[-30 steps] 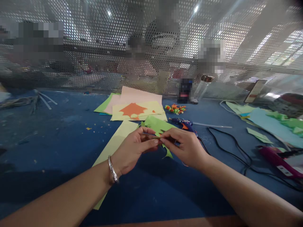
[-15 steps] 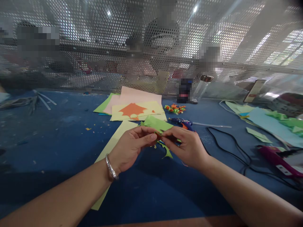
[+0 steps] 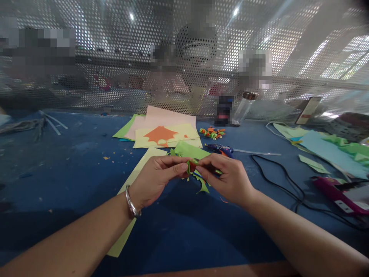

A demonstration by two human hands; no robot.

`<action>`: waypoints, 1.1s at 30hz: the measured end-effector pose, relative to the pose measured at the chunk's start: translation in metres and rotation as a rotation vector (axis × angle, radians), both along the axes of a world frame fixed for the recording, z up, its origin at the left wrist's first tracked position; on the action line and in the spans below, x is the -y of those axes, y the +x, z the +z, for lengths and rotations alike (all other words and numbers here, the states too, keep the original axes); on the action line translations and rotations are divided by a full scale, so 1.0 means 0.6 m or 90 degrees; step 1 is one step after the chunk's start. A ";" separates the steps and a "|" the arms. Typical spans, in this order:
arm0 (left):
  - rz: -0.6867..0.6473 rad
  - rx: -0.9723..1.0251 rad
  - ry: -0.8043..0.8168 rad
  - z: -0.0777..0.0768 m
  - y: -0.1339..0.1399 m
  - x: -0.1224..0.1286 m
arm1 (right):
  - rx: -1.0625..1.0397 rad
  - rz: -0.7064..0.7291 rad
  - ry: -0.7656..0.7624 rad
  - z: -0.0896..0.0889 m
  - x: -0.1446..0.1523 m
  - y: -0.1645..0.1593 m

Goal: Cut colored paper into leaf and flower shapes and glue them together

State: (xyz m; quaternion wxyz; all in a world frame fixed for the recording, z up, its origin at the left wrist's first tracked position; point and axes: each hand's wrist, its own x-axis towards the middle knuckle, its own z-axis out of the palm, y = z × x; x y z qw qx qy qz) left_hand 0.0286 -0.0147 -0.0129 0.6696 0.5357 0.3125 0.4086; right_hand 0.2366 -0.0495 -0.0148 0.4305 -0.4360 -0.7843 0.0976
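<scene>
A small folded paper piece [image 3: 191, 166], orange and green, is pinched between my two hands above the table. My left hand [image 3: 161, 175], with a silver bracelet at its wrist, grips its left side between thumb and fingers. The other side is held by the fingertips of my right hand [image 3: 226, 175]. Fingers partly hide the piece. Beneath and behind lie green paper scraps [image 3: 204, 187] and a green sheet [image 3: 191, 149]. A pale yellow paper strip [image 3: 119, 240] runs under my left wrist.
Behind my hands are stacked coloured sheets [image 3: 170, 115], an orange cut-out [image 3: 161, 134], small orange-green paper pieces [image 3: 213, 133] and a blue glue gun [image 3: 220, 149]. Rightward lie a black cable [image 3: 281, 177] and a magenta power strip [image 3: 331, 194]. A perforated metal screen [image 3: 115, 46] stands at the back.
The paper piece has turned between my fingers, so more of its green and orange faces shows. Both hands stay in nearly the same place.
</scene>
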 end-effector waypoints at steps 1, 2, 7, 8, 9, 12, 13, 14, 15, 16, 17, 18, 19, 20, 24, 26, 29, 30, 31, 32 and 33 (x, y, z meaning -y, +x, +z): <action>0.004 -0.004 0.012 0.000 0.001 0.001 | 0.005 0.000 0.003 0.000 0.000 -0.001; 0.008 -0.006 0.023 0.000 0.001 0.002 | 0.009 0.001 0.005 -0.001 0.000 -0.001; 0.052 -0.025 0.062 0.001 0.005 0.008 | 0.027 0.023 0.005 -0.001 0.000 -0.004; 0.059 -0.035 0.064 0.001 0.005 0.009 | 0.030 0.027 0.004 0.000 0.000 -0.004; 0.065 -0.045 0.064 0.001 0.005 0.010 | 0.032 0.032 0.003 0.000 0.000 -0.004; 0.077 -0.060 0.071 0.001 0.003 0.009 | 0.029 0.039 -0.001 0.001 0.001 -0.004; 0.080 -0.063 0.074 0.001 0.003 0.009 | 0.027 0.040 -0.003 0.001 0.001 -0.004; 0.081 -0.065 0.077 0.001 0.002 0.009 | 0.023 0.043 -0.006 0.002 0.001 -0.004; 0.080 -0.067 0.079 0.001 0.002 0.008 | 0.019 0.045 -0.011 0.002 0.001 -0.004; 0.076 -0.069 0.081 0.000 0.001 0.007 | 0.013 0.047 -0.016 0.002 0.001 -0.004; 0.072 -0.073 0.084 0.000 0.001 0.007 | 0.007 0.049 -0.022 0.002 0.001 -0.005; 0.068 -0.078 0.089 -0.001 0.000 0.007 | 0.000 0.050 -0.027 0.002 0.002 -0.005; 0.066 -0.085 0.097 -0.001 0.000 0.006 | -0.005 0.050 -0.031 0.002 0.002 -0.005; 0.065 -0.093 0.107 -0.001 0.000 0.006 | -0.009 0.050 -0.033 0.002 0.002 -0.006; 0.067 -0.117 0.131 0.000 -0.001 0.008 | -0.009 0.050 -0.038 0.001 0.002 -0.004; 0.063 -0.124 0.136 0.001 0.000 0.010 | -0.007 0.049 -0.041 0.000 0.002 -0.003; 0.054 -0.137 0.146 0.002 0.000 0.012 | -0.012 0.051 -0.050 -0.001 0.002 -0.003; 0.053 -0.138 0.148 0.002 0.000 0.012 | -0.015 0.053 -0.053 -0.002 0.002 -0.003; 0.055 -0.137 0.149 0.002 0.000 0.012 | -0.016 0.054 -0.054 -0.002 0.002 -0.003; 0.057 -0.135 0.147 0.002 0.000 0.011 | -0.015 0.053 -0.054 -0.002 0.002 -0.004; 0.061 -0.133 0.146 0.001 -0.001 0.011 | -0.013 0.052 -0.052 -0.001 0.001 -0.004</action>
